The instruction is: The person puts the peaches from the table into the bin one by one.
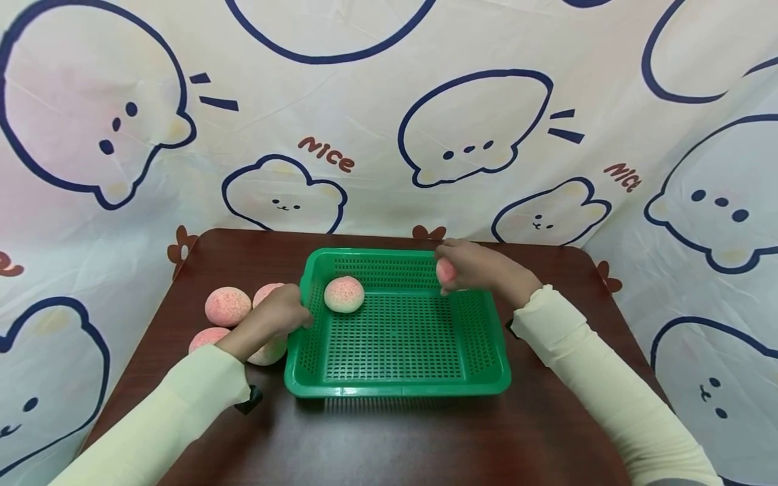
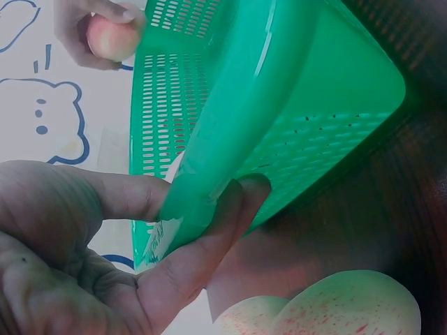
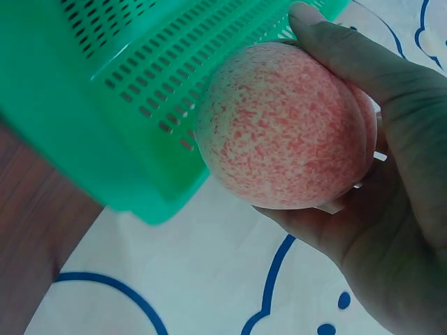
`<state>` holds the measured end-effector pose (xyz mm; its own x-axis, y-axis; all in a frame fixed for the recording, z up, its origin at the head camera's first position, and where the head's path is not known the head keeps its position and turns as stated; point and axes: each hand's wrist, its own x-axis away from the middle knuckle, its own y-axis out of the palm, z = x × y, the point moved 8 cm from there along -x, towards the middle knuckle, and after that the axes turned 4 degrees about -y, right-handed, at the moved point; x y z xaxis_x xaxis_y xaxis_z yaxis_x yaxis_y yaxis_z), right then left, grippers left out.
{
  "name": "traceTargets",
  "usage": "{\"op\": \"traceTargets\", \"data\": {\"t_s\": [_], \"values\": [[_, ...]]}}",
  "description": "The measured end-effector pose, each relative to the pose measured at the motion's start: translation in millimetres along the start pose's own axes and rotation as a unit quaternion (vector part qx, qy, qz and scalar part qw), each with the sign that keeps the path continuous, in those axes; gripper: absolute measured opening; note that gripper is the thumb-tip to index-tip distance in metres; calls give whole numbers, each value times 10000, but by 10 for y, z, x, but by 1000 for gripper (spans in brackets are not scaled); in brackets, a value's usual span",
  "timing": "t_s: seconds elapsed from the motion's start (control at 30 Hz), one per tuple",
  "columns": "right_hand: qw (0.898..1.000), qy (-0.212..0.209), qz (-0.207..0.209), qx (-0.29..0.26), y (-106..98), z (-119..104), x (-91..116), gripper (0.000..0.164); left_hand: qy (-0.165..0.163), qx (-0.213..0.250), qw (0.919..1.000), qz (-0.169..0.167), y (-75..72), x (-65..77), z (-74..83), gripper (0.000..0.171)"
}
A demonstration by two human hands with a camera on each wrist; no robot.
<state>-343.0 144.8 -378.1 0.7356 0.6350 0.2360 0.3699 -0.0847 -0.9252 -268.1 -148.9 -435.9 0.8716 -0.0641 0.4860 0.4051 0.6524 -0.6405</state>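
Currently gripping peach and green basket

On brown table: clamping basket's left rim between thumb and fingers of left hand. Just left of basket, partly behind left hand: several loose peaches. Inside basket, toward far left: another peach. At basket's far right corner: clutching first peach with right hand, fingers curled round it. Farther back: white cloth printed with cartoon faces.

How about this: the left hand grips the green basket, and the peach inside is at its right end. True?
No: the peach inside is at the left end, as the head view shows; the left hand does grip the green basket.
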Motion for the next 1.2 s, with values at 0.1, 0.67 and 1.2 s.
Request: {"op": "traceTargets", "data": {"t_s": [0.1,0.67,1.2], "values": [[9999,-13,-52,-89,44,-54,-73,63,-20,19,10000,18,13,-2,-4,2],[9990,-340,-212,176,261,-361,-402,67,52,99,9999,45,23,1,-2,9],[9929,-786,-418,793,500,-670,-678,65,-26,118,9999,-11,22,-30,-31,4]]}}
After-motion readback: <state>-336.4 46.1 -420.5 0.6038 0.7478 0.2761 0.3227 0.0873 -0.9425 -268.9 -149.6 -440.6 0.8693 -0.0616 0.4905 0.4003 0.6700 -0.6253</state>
